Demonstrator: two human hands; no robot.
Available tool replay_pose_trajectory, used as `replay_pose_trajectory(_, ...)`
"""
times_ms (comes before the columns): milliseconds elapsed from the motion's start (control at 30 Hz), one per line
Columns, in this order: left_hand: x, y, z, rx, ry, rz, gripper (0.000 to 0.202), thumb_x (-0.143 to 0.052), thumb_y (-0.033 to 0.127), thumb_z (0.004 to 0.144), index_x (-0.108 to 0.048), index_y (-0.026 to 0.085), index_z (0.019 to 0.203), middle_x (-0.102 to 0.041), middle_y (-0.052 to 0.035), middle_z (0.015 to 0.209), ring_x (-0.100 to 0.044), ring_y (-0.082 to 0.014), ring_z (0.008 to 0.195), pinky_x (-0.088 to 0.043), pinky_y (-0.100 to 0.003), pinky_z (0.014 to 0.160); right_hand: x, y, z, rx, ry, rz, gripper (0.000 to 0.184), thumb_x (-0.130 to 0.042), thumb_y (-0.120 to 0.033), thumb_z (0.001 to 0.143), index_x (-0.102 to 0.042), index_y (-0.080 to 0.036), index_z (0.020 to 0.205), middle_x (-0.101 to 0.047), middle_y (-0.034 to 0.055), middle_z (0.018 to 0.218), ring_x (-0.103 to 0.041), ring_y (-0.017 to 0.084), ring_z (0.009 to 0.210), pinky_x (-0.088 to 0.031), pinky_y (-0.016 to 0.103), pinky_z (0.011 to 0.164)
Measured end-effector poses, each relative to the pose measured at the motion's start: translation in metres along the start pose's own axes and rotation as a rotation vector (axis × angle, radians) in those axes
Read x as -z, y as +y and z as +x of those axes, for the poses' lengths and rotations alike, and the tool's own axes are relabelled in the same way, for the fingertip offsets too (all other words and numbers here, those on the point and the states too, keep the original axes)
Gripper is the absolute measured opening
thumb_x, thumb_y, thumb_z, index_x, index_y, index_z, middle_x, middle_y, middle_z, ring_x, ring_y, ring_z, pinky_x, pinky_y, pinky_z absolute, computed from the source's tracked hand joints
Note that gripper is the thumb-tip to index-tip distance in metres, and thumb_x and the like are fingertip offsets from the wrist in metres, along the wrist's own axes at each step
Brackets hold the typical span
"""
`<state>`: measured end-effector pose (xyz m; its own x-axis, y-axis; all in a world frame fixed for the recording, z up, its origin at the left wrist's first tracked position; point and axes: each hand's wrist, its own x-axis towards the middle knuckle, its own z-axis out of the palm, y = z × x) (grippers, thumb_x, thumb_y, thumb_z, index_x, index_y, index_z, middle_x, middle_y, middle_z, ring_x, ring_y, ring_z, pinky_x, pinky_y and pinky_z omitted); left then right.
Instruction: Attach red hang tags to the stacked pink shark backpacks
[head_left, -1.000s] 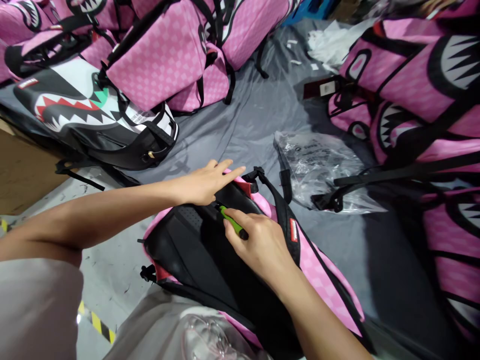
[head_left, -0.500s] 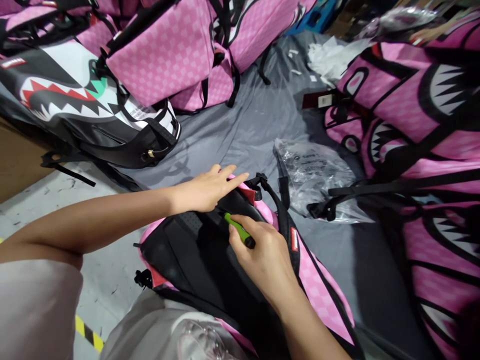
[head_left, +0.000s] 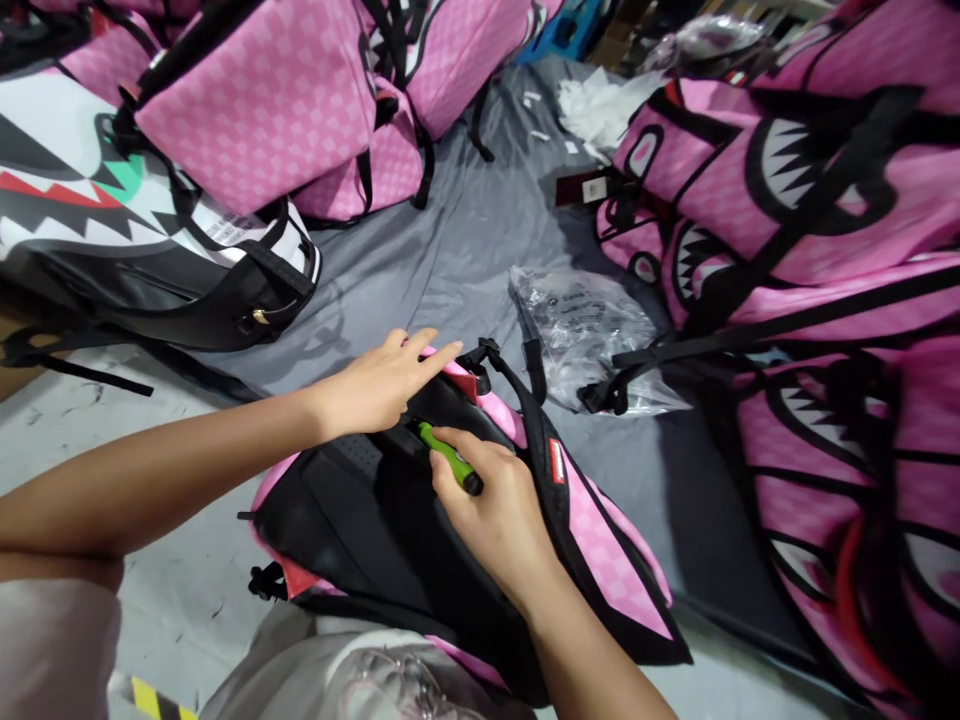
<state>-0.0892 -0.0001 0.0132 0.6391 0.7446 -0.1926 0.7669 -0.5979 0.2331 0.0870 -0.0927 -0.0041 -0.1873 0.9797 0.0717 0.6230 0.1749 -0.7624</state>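
A pink checkered backpack with a black back panel (head_left: 457,570) lies in front of me, its panel facing up. My left hand (head_left: 379,385) lies on its far edge, fingers stretched out and slightly apart. Closed around a short green pen-shaped tool with a black end (head_left: 448,458) is my right hand (head_left: 499,505). The tool's tip points into a dark fold or opening of the panel beside the left hand; what it touches there is hidden. A black shoulder strap with a red label (head_left: 556,460) runs along the right side of the bag.
A clear plastic bag (head_left: 592,335) lies on the grey cloth (head_left: 457,265) beyond the backpack. More pink bags (head_left: 262,100) stand at the back, with a black and white shark-mouth bag (head_left: 150,260) at left. Pink shark-face bags (head_left: 810,200) pile up at right, near white scraps (head_left: 600,108).
My view has turned to the right, so everything sits further left in the picture. Both hands keep nearly the same places on the backpack, and the green tool stays in my right hand.
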Motion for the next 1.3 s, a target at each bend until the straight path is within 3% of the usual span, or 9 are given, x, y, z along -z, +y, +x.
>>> replay_pose_trajectory(267, 0.005, 0.001, 0.001, 0.041, -0.033, -0.041, 0.095, -0.054, -0.001, 0.077, -0.011, 0.025, 0.157, -0.019, -0.0140, 0.163, -0.029, -0.0306, 0.142, -0.043, -0.042, 0.107, 0.003, 0.000, 0.003, -0.038, -0.030, 0.000, 0.024, -0.056, -0.024, 0.089, -0.072, -0.020, 0.107, -0.076, 0.0037, 0.098, -0.070, 0.020, 0.084, -0.053, 0.034, 0.085)
replay_pose_trajectory(567, -0.018, -0.023, 0.003, -0.057, 0.131, 0.008, 0.089, -0.056, 0.016, 0.081, -0.013, 0.028, 0.158, -0.031, -0.0124, 0.156, -0.036, -0.0351, 0.139, -0.042, -0.052, 0.111, 0.004, -0.011, 0.012, -0.128, -0.093, 0.059, 0.020, -0.058, -0.026, 0.085, -0.074, -0.021, 0.095, -0.074, 0.0026, 0.084, -0.068, 0.016, 0.079, -0.047, 0.025, 0.075)
replay_pose_trajectory(733, -0.025, -0.037, 0.011, -0.124, 0.194, 0.059, 0.084, -0.052, 0.024, 0.084, -0.013, 0.032, 0.158, -0.038, -0.0112, 0.151, -0.043, -0.0349, 0.134, -0.044, -0.054, 0.109, 0.048, -0.004, 0.005, -0.011, -0.003, 0.406, 0.016, -0.058, -0.021, 0.082, -0.071, -0.018, 0.092, -0.073, 0.0016, 0.097, -0.067, 0.014, 0.088, -0.049, 0.022, 0.077)
replay_pose_trajectory(800, -0.026, -0.033, 0.010, -0.106, 0.193, 0.051, 0.084, -0.053, 0.025, 0.083, -0.015, 0.032, 0.158, -0.038, -0.0108, 0.151, -0.043, -0.0352, 0.135, -0.044, -0.054, 0.109, 0.081, 0.013, -0.005, 0.076, 0.257, 0.427, 0.023, -0.050, -0.017, 0.085, -0.068, -0.018, 0.100, -0.072, 0.0039, 0.109, -0.066, 0.014, 0.099, -0.050, 0.024, 0.086)
replay_pose_trajectory(900, -0.025, -0.027, 0.010, -0.052, 0.174, 0.031, 0.084, -0.054, 0.023, 0.082, -0.019, 0.031, 0.157, -0.038, -0.0098, 0.153, -0.043, -0.0344, 0.136, -0.044, -0.054, 0.110, 0.127, 0.067, 0.000, 0.018, 0.587, 0.032, 0.029, -0.046, -0.011, 0.083, -0.068, -0.016, 0.101, -0.073, 0.0057, 0.100, -0.066, 0.017, 0.096, -0.049, 0.028, 0.090)
replay_pose_trajectory(967, -0.025, -0.025, 0.012, -0.029, 0.175, 0.021, 0.084, -0.055, 0.021, 0.080, -0.022, 0.030, 0.157, -0.039, -0.0094, 0.153, -0.043, -0.0336, 0.136, -0.044, -0.053, 0.110, 0.144, 0.113, 0.020, -0.119, 0.479, -0.332, 0.033, -0.048, -0.008, 0.081, -0.070, -0.016, 0.105, -0.073, 0.0077, 0.104, -0.066, 0.020, 0.101, -0.047, 0.030, 0.092)
replay_pose_trajectory(1033, -0.025, -0.025, 0.013, -0.026, 0.183, 0.017, 0.085, -0.056, 0.019, 0.079, -0.024, 0.030, 0.156, -0.040, -0.0098, 0.153, -0.045, -0.0329, 0.135, -0.044, -0.054, 0.110, 0.150, 0.154, 0.044, -0.239, 0.167, -0.597, 0.040, -0.048, -0.009, 0.083, -0.068, -0.020, 0.116, -0.071, 0.0073, 0.117, -0.065, 0.020, 0.108, -0.047, 0.028, 0.091)
replay_pose_trajectory(1133, -0.026, -0.027, 0.014, -0.040, 0.194, 0.017, 0.083, -0.056, 0.018, 0.079, -0.026, 0.030, 0.156, -0.042, -0.0101, 0.151, -0.046, -0.0320, 0.135, -0.044, -0.054, 0.110, 0.153, 0.193, 0.068, -0.361, -0.119, -0.782, 0.034, -0.053, -0.013, 0.085, -0.071, -0.023, 0.111, -0.072, 0.0071, 0.113, -0.067, 0.022, 0.108, -0.047, 0.028, 0.087)
replay_pose_trajectory(1300, -0.028, -0.028, 0.015, -0.034, 0.195, 0.002, 0.085, -0.059, 0.020, 0.078, -0.026, 0.032, 0.156, -0.042, -0.0082, 0.151, -0.045, -0.0318, 0.135, -0.044, -0.052, 0.110, 0.177, 0.223, 0.045, -0.658, 0.020, -0.979, 0.034, -0.041, -0.006, 0.089, -0.066, -0.002, 0.113, -0.065, 0.0292, 0.113, -0.067, 0.036, 0.102, -0.044, 0.048, 0.088)
